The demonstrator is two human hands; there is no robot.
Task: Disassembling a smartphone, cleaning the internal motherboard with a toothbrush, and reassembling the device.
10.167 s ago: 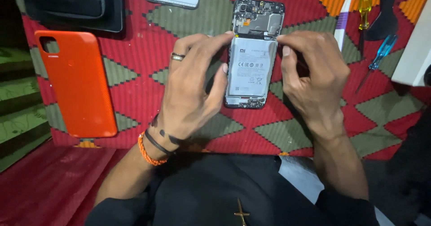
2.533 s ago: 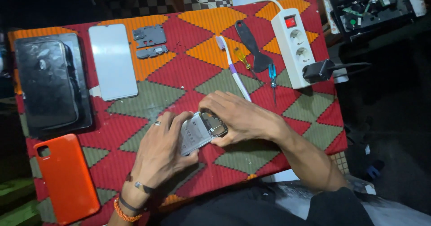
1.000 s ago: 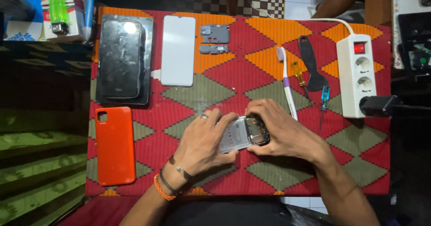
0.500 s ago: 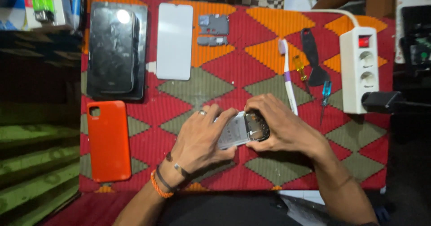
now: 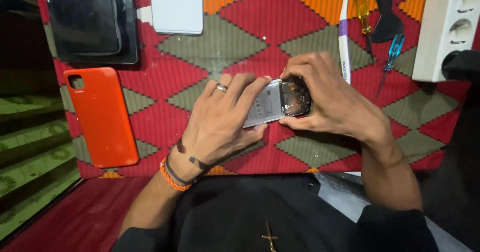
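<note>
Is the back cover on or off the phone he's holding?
Off. The phone, held between the left hand and right hand, shows its bare battery and circuit board; an orange phone case lies apart on the mat.

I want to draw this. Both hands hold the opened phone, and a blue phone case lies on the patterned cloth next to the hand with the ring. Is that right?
Almost. The phone case is orange, not blue, as the head view shows. The rest holds: both the left hand and the right hand hold the opened phone, and the case lies on the patterned cloth beside the ringed left hand.
</note>
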